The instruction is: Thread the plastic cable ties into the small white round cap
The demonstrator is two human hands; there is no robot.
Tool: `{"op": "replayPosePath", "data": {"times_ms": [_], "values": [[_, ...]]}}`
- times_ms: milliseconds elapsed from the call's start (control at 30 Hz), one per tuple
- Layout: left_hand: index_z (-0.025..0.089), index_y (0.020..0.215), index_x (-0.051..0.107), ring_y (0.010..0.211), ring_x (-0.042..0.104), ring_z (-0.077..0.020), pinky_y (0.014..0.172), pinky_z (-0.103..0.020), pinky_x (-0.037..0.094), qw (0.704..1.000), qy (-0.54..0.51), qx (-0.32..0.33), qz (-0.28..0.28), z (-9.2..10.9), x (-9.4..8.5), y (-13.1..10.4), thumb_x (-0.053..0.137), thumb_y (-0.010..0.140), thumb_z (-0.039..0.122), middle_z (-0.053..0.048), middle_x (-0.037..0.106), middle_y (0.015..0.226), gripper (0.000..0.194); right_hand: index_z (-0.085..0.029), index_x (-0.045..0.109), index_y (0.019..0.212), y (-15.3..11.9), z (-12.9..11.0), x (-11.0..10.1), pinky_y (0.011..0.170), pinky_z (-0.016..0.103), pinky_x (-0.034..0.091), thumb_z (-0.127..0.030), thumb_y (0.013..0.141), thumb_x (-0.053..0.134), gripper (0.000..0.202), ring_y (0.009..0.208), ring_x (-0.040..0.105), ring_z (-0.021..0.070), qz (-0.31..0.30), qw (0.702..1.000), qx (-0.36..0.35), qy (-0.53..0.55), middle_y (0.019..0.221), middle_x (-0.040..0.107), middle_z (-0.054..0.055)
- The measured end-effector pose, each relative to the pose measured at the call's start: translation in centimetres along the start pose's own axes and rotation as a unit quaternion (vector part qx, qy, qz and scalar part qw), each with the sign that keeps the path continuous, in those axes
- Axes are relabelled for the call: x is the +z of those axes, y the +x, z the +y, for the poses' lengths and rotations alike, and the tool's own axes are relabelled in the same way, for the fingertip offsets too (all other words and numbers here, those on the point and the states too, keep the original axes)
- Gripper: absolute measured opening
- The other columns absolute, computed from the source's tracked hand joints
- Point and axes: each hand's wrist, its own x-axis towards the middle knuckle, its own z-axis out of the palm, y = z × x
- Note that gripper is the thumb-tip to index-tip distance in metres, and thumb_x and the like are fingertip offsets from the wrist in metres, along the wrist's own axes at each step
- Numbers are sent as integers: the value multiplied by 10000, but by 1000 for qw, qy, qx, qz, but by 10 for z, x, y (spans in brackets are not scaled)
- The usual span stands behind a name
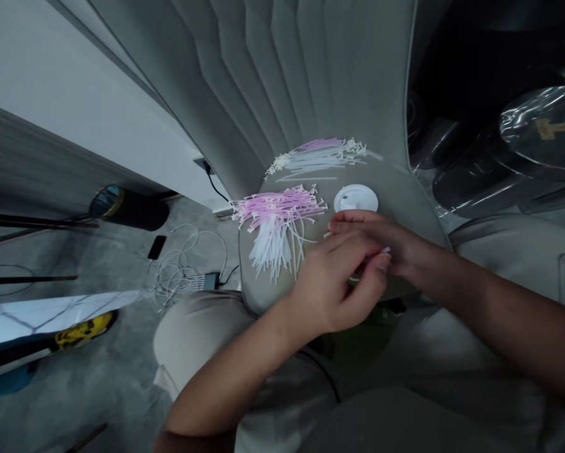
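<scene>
Over the front of a grey chair seat point(405, 182), my left hand point(341, 283) pinches a thin pink stick point(385, 250) between thumb and fingers. My right hand point(381, 233) is just behind it, fingers bent; what it holds, if anything, is hidden. A white round lid point(356, 198) with a small hole lies beyond my hands. To its left are a bundle of pink sticks point(282, 204) with white ends and a fan of white sticks point(272, 248). Farther back lies a row of white and pink sticks point(320, 157).
The chair's padded back point(301, 69) rises behind the seat. On the floor at left are coiled white cables point(176, 270), a phone-like black object point(156, 247) and a black cylinder point(136, 207). Clear plastic cylinders point(494, 170) stand at right. A yellow-and-black shoe point(85, 329) shows at left.
</scene>
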Motion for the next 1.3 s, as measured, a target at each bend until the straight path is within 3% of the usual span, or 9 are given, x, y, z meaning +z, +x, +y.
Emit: {"op": "replayPosePath", "data": {"times_ms": [167, 500, 600, 867, 1000, 1300], "values": [[167, 791, 553, 688, 583, -137, 664, -281, 487, 1000, 1, -1, -4, -1, 2, 1, 484, 887, 170, -34, 624, 722, 118, -200, 617, 754, -1, 0, -1, 492, 229, 380, -219, 746, 691, 77, 528, 454, 94, 9, 1000, -16, 9, 603, 535, -31], [171, 794, 556, 704, 589, -138, 695, -296, 500, 1000, 9, -4, 1, -3, 2, 2, 491, 886, 176, -32, 631, 733, 113, -185, 622, 773, -1, -1, -1, 534, 225, 443, -162, 763, 640, 32, 563, 549, 101, -20, 998, 33, 56, 641, 601, -19], [162, 793, 558, 688, 578, -130, 686, -287, 494, 1000, 7, 4, 11, -1, 1, 2, 494, 886, 165, -34, 630, 721, 112, -182, 622, 791, -2, -1, 1, 539, 226, 435, -159, 776, 630, 29, 541, 531, 88, -4, 998, 33, 53, 631, 595, -30], [157, 809, 560, 716, 583, -127, 709, -278, 489, 1000, 11, 2, 15, -1, -2, 1, 497, 888, 163, -41, 633, 755, 101, -183, 642, 788, -3, -1, -4, 557, 218, 418, -210, 795, 658, 33, 557, 494, 71, -44, 997, -5, 69, 643, 573, -43], [153, 815, 557, 726, 576, -129, 713, -280, 482, 1000, 20, -6, 17, -3, -2, 1, 497, 894, 172, -43, 625, 760, 101, -183, 659, 810, -6, -2, -6, 614, 198, 429, -186, 799, 653, 13, 631, 534, 65, -30, 997, -48, 59, 693, 588, -44], [173, 862, 546, 804, 576, -148, 768, -312, 487, 998, 46, -38, 2, -7, -1, 0, 485, 901, 171, -43, 622, 822, 73, -208, 661, 760, 2, -3, -12, 526, 210, 400, -271, 710, 763, 130, 573, 488, 89, -3, 996, -75, 44, 662, 565, -29]]}}
